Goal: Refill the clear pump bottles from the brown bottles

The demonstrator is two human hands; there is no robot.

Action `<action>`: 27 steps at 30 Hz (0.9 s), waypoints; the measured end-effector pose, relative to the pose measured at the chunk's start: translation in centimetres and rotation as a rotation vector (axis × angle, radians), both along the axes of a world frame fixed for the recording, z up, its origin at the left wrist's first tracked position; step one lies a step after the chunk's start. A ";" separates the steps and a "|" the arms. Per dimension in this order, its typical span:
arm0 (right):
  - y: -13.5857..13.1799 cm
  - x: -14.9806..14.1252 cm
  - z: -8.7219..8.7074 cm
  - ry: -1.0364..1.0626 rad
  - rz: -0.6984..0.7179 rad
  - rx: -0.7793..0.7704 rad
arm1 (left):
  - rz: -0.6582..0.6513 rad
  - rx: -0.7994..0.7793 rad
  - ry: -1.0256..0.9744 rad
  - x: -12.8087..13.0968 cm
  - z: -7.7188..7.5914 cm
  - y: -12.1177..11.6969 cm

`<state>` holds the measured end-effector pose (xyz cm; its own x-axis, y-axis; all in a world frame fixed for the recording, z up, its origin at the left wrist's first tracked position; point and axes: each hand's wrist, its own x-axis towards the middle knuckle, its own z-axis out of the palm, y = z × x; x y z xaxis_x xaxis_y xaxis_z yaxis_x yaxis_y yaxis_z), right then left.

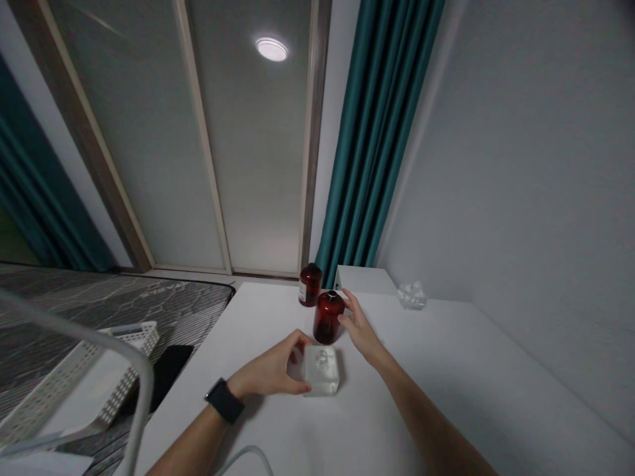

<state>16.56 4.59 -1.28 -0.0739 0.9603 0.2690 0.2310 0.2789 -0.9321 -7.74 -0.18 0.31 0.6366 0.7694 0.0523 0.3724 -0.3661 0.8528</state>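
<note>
White tabletop (407, 403) bears an upright dark-red cylindrical bottle (328, 317), just behind a clear square glass block (321, 371); left hand (268, 367) grips the block's left side; open right hand (360, 327) touches the bottle's right side.

Black wristwatch (224, 400) (worn left), bare forearms (426, 423)

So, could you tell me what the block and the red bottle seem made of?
The block looks like clear glass or acrylic, since light passes through it. The bottle looks like glossy dark red glass or plastic, with a shine on its shoulder.
</note>
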 end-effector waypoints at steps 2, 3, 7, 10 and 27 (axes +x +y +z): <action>0.0 -0.2 -0.3 -0.045 -0.038 0.040 | 0.000 0.002 0.007 0.0 0.1 0.0; 0.0 -0.4 -0.5 -0.062 -0.060 0.063 | -0.001 0.005 0.006 0.0 0.0 0.0; -0.1 -1.1 -1.4 -0.094 -0.111 0.112 | -0.005 0.020 -0.004 -0.1 -0.4 0.1; -0.3 -1.1 -1.6 -0.087 -0.107 0.128 | -0.017 0.019 -0.008 -0.3 -0.4 0.3; -1.6 6.0 -2.0 -0.562 -0.177 0.312 | 0.393 0.235 -0.211 0.8 0.7 1.6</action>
<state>22.60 2.97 -3.26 -0.1320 0.8544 0.5026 0.7254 0.4288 -0.5384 -6.96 1.42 1.05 0.2576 0.9011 0.3488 0.3493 -0.4234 0.8359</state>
